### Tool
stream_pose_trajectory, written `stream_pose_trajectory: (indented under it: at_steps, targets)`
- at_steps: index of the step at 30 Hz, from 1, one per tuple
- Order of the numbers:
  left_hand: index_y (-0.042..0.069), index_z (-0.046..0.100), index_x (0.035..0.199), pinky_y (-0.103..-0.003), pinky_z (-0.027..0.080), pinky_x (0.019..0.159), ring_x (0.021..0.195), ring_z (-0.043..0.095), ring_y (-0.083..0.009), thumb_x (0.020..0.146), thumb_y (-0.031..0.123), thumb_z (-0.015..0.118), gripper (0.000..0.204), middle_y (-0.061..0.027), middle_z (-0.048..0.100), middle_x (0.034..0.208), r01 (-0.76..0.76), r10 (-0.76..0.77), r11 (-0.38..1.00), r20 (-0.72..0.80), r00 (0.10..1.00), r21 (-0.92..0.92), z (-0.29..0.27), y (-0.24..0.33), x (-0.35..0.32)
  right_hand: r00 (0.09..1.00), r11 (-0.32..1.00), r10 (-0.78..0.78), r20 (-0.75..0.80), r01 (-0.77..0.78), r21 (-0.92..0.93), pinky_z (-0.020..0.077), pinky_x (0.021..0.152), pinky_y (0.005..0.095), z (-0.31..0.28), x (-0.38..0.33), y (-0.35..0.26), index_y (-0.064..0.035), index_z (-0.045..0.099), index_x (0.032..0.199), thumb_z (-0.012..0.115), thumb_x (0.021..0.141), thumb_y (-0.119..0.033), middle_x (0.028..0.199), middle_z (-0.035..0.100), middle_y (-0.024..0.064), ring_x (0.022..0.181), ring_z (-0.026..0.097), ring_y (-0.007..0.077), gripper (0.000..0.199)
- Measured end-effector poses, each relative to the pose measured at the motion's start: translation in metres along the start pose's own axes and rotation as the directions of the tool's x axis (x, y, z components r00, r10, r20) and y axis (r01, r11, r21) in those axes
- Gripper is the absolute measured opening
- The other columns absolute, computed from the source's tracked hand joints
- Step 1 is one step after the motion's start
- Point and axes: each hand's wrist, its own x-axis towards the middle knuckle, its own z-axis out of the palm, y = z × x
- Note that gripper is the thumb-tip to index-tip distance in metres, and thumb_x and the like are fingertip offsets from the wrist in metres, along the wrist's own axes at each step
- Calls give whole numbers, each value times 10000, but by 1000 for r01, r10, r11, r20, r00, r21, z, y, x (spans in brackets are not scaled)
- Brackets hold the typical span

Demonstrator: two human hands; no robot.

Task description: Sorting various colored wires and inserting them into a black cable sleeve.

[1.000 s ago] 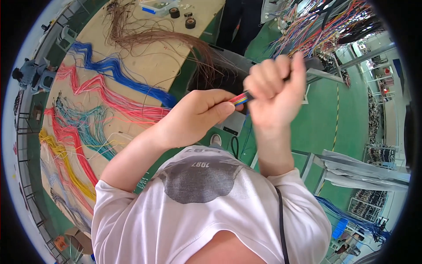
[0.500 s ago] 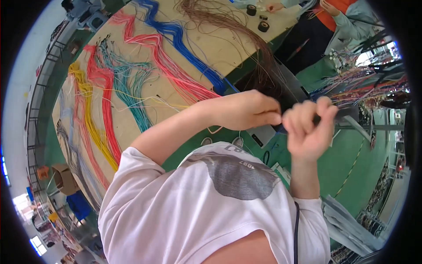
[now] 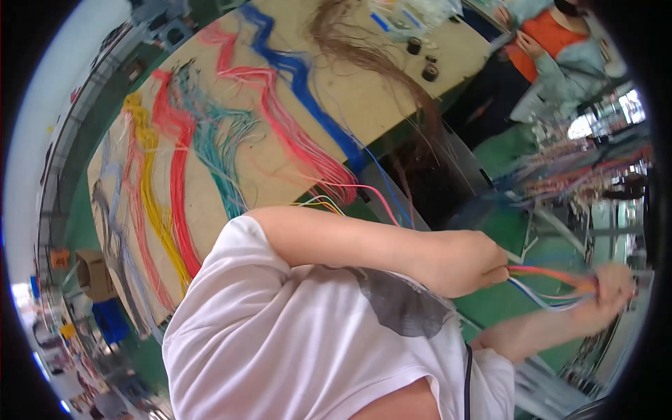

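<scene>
A small bundle of coloured wires (image 3: 547,271), orange, pink, blue and white among them, spans the gap between my two hands. My left hand (image 3: 467,264) is closed on one end of it, its arm reaching across in front of my shirt. Far to the right, my right hand (image 3: 610,299) grips the other end; its fingers are slightly blurred. Behind my left forearm, pink and blue wires (image 3: 381,194) and a few white and yellow ones run over the table's near edge.
A wooden-topped table (image 3: 364,87) bears long wire bundles: blue (image 3: 308,91), pink (image 3: 283,119), teal (image 3: 217,154), red (image 3: 180,189), yellow (image 3: 148,175) and brown (image 3: 392,63). Black tape rolls (image 3: 430,72) lie near a person in orange (image 3: 560,35). More wires hang from a rack (image 3: 581,168) at right.
Both hands have moved right and downward, and drawn apart. The wire bundle now shows between them, where before they were close together. The view has shifted, so the table sits slightly differently.
</scene>
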Motion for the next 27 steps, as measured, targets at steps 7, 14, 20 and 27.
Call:
stream_pose_trajectory:
  at_steps: [7,14,20,27]
  targets:
    - [-27,525,877,-263,358,536,619,449,-113,875,235,424,282,-35,486,666,229,-213,959,111,971,-164,-24,-12,-2,966,971,-229,-122,218,-98,246,408,203,-2,-5,24,-101,346,609,383,841,-198,495,275,-29,435,253,70,254]
    - [-26,533,829,-221,336,500,572,371,-60,881,203,408,266,-4,451,633,68,-76,995,-120,990,-72,8,3,34,995,973,-77,-59,88,212,243,393,210,12,-16,47,-84,387,663,353,887,-297,486,255,-29,425,233,75,311]
    - [-27,523,783,-237,340,477,527,355,-64,866,171,428,235,2,437,558,103,-98,994,-117,988,42,2,9,49,932,991,-133,-338,126,-45,296,471,266,24,-29,101,-151,362,672,357,872,-396,457,214,-39,431,233,108,316]
    - [6,511,712,-209,301,466,516,333,-53,883,224,407,295,31,374,544,109,-114,992,-88,989,-68,-11,-3,42,942,990,-136,-305,138,-15,395,575,281,12,-11,79,-108,348,640,338,893,-278,481,245,-46,450,294,93,306]
